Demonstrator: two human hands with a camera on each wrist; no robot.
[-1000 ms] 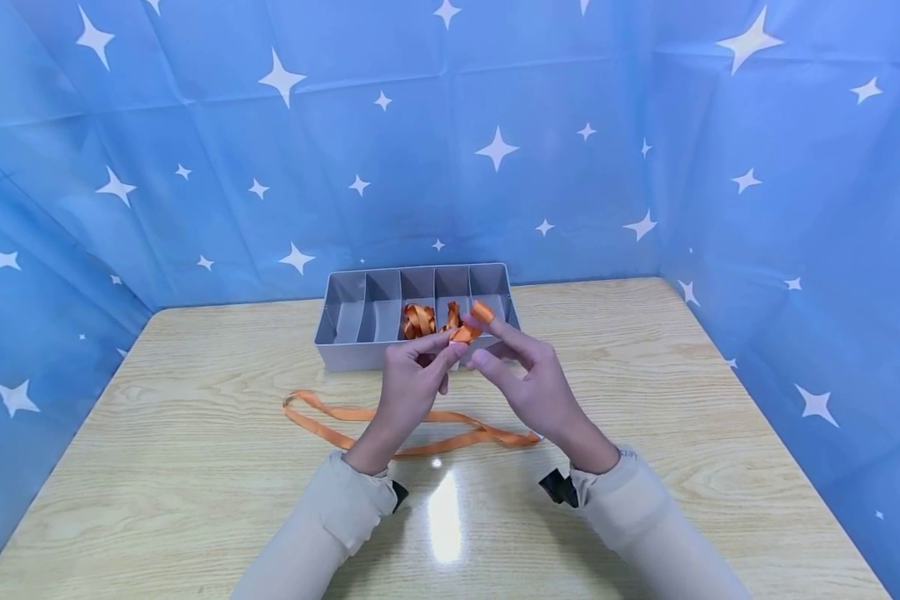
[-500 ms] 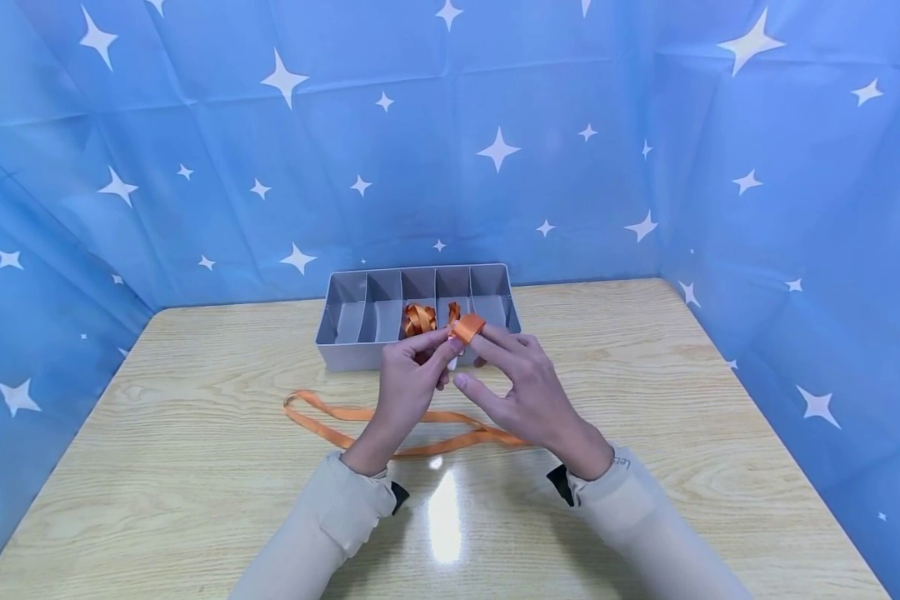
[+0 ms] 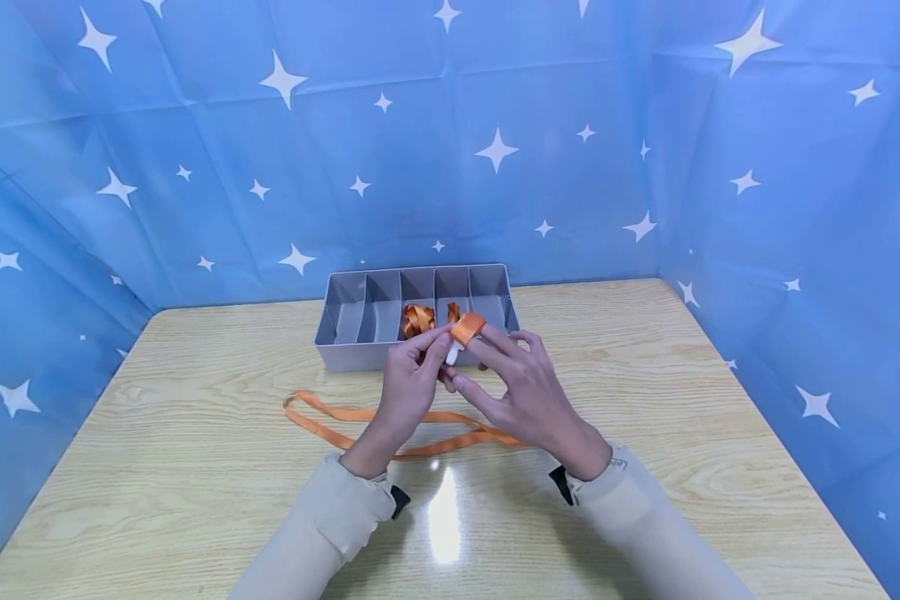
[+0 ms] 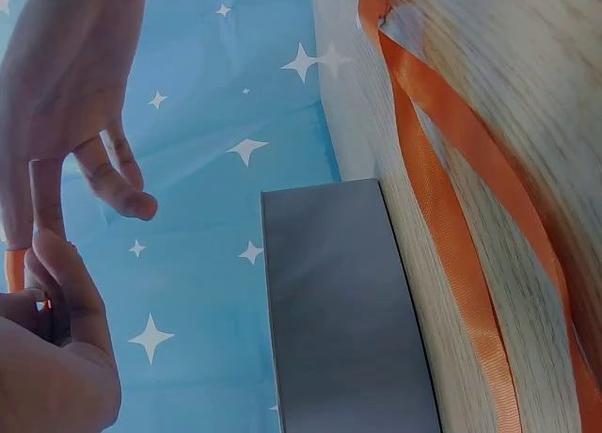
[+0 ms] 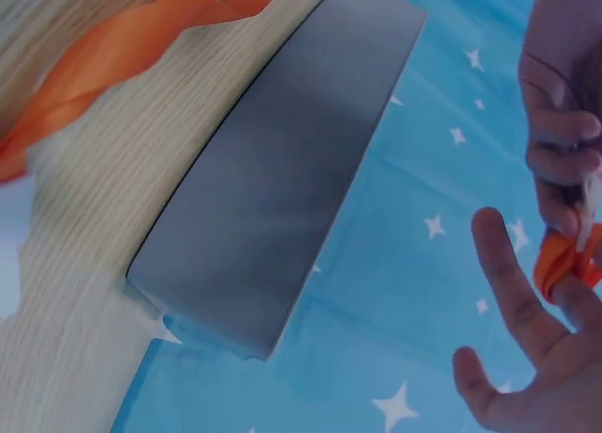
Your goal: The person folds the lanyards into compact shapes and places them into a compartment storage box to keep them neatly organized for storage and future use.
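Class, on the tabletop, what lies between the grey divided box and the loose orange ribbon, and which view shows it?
A bare strip of wooden tabletop separates the grey box from the loose orange ribbon; the left wrist view shows this.

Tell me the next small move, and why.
Probably ease the right hand out of the held ribbon: it loops round at least one right finger, the left hand already pinches it, and the box beyond holds bundled ribbon.
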